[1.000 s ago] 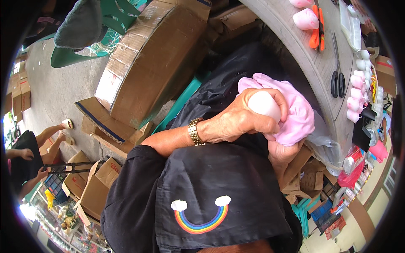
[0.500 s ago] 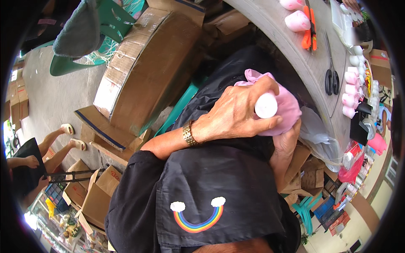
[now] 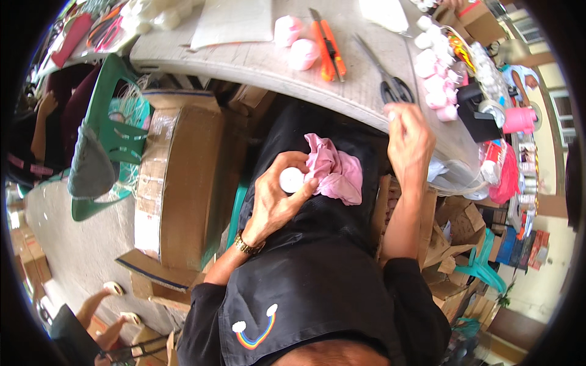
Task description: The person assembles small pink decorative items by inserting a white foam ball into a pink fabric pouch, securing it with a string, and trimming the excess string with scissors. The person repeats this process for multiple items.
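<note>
Over my lap, my left hand (image 3: 271,198) is closed round a small white disc-ended piece (image 3: 292,180), its flat round face turned up between thumb and fingers. Against those fingertips a crumpled pink cloth (image 3: 337,175) spreads over the dark apron on my lap. My right hand (image 3: 411,146) is raised at the table's edge, apart from the cloth, with fingers curled together; whatever they may hold cannot be made out. Just beyond it lie black-handled scissors (image 3: 395,88). Further left on the table are orange cutters (image 3: 328,52) and two pink rounded pieces (image 3: 303,55).
A pale table (image 3: 244,61) curves across in front. Left of my legs stands a tall cardboard box (image 3: 186,177), with a green chair (image 3: 113,140) behind it. Several pink and white pieces (image 3: 436,85) line the table's right side. Open cartons (image 3: 455,226) stand at my right.
My right hand has left the pink cloth and moved right, up to the table edge. My left hand keeps the white piece, now lower left in view. The view has turned, showing more table.
</note>
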The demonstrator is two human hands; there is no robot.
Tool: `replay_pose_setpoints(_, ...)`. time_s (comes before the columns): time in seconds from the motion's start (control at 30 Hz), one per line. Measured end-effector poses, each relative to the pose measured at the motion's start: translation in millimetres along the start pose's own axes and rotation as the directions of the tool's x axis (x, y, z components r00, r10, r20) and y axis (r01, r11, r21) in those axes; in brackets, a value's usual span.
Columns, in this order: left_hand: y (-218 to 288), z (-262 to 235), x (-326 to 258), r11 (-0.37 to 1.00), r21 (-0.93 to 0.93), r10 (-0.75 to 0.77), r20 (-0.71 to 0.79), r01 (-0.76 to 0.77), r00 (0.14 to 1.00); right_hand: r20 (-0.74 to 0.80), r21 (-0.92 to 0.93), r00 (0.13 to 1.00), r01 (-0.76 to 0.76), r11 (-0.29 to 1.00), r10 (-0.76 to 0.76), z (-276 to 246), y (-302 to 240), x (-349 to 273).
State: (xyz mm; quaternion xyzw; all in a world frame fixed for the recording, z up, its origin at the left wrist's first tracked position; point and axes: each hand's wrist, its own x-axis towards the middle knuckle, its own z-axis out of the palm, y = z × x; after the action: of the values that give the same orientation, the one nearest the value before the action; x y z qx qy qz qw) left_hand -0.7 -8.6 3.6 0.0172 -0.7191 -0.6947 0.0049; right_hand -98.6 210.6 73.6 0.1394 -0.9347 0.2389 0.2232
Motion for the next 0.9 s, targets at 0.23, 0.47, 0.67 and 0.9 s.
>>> replay_pose_setpoints(0.23,-6,-4,2,0.911,-0.360,-0.181,0.091,0.202,0.979,-0.120,-0.434,0.984,0.071,0.898,-0.135,-8,39,-12)
replay_pose_setpoints(0.47,-5,13,8,0.847,-0.448,-0.191,0.246,0.286,0.950,-0.175,-0.236,0.982,-0.112,0.965,0.071,-10,56,-44)
replay_pose_setpoints(0.67,16,25,18,0.819,-0.459,-0.143,0.416,0.344,0.898,-0.043,0.527,0.781,-0.513,0.678,0.623,-13,68,-68)
replay_pose_setpoints(0.9,29,55,36,0.839,-0.429,-0.062,0.535,0.334,0.843,0.369,0.803,0.787,-0.538,0.257,0.495,-11,52,-69)
